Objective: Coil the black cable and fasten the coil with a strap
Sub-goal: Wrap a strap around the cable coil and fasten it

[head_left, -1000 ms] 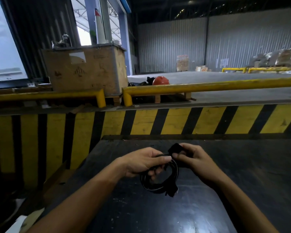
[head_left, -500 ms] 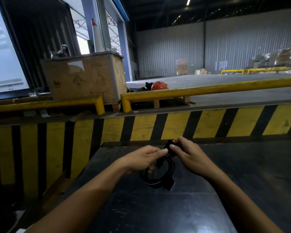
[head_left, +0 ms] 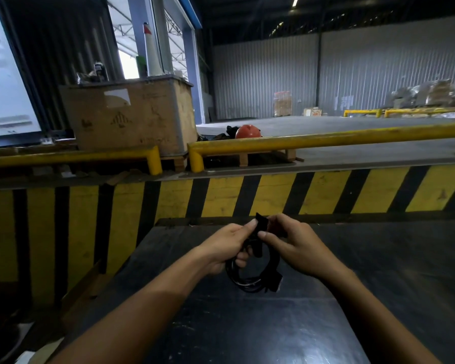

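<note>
The black cable point(head_left: 243, 281) hangs as a small round coil just above the dark table point(head_left: 247, 332), its plug end at the lower right. My left hand point(head_left: 227, 248) grips the top of the coil, fingers curled through the loop. A black strap point(head_left: 261, 224) sticks up above the coil between both thumbs. My right hand point(head_left: 293, 245) pinches the strap at the coil's top. How far the strap is wrapped is hidden by my fingers.
A yellow-and-black striped barrier point(head_left: 247, 195) runs along the table's far edge. Behind it are yellow guard rails point(head_left: 326, 140), a large wooden crate point(head_left: 132, 116) and an orange helmet point(head_left: 247, 132). The table's left edge drops off toward the floor.
Both hands and the coil have shifted slightly away from me, toward the barrier. The right hand has worked the strap around the top of the coil, its end now sticking up.
</note>
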A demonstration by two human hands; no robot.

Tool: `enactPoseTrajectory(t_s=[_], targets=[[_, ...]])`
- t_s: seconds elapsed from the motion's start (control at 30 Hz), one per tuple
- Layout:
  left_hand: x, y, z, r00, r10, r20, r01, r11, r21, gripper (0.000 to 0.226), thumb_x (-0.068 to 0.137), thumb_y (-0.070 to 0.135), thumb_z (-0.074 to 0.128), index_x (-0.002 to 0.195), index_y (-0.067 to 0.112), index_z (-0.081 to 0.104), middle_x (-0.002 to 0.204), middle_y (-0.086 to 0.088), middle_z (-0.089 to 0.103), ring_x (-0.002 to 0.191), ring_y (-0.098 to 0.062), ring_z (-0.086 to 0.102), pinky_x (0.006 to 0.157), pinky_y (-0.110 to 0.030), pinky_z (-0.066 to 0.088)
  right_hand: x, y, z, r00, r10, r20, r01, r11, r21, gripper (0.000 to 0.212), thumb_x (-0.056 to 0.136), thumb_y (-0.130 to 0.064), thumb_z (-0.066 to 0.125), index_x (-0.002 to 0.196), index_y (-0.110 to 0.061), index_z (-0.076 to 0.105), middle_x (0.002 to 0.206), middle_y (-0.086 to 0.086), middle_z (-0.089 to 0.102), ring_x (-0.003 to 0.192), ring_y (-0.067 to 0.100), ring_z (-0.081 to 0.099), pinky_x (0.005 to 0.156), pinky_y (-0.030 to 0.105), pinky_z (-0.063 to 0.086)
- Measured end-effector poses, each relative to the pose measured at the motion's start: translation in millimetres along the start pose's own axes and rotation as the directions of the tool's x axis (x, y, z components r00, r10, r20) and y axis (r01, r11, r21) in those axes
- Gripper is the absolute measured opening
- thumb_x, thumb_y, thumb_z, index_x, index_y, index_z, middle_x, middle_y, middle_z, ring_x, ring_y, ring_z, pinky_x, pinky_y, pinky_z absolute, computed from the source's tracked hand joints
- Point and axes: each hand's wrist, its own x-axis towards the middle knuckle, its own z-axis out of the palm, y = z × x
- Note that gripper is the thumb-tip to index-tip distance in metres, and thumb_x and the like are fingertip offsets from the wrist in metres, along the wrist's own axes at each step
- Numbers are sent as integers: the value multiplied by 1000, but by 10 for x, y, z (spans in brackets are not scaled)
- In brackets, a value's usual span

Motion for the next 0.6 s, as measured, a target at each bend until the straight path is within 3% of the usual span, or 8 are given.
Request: enactPoseTrajectory(t_s=[0.1, 0.2, 0.4, 0.6], targets=[[-10, -3, -17, 1000, -9, 0, 9, 998, -63, 37, 97, 42, 41, 82, 10, 54, 53, 3, 51, 43, -7, 35, 38, -17, 30, -9, 13, 0, 999, -33, 26, 32, 999, 19, 25, 86, -33, 64, 107, -22, 59, 99, -8, 70, 94, -1, 63, 83, 29, 55], [-8, 3, -25, 998, -48, -29, 44, 992, -120, 38, 95, 45, 43, 82, 10, 54, 55, 0, 51, 42, -8, 36, 37, -17, 30, -4, 8, 6, 998, -69, -5, 69, 998, 4, 21, 87, -30, 62, 105, -21, 59, 99, -8, 69, 95, -2, 63, 83, 26, 56], [32, 0, -42, 995, -95, -34, 88, 979, -183, 40, 94, 46, 44, 82, 8, 51, 51, -1, 50, 37, -8, 36, 34, -17, 29, -26, -10, 22, 975, -215, -50, 207, 970, -128, 30, 87, -25, 61, 114, -32, 54, 97, -25, 61, 94, -18, 55, 80, 0, 42], [79, -16, -37, 991, -134, -24, 128, 974, -185, 39, 94, 44, 45, 81, 8, 52, 58, -4, 45, 37, -8, 34, 33, -17, 28, -74, 9, -2, 931, -365, -16, 349, 902, -253, 21, 90, -26, 56, 108, -26, 66, 105, -8, 70, 97, -1, 60, 82, 15, 49]])
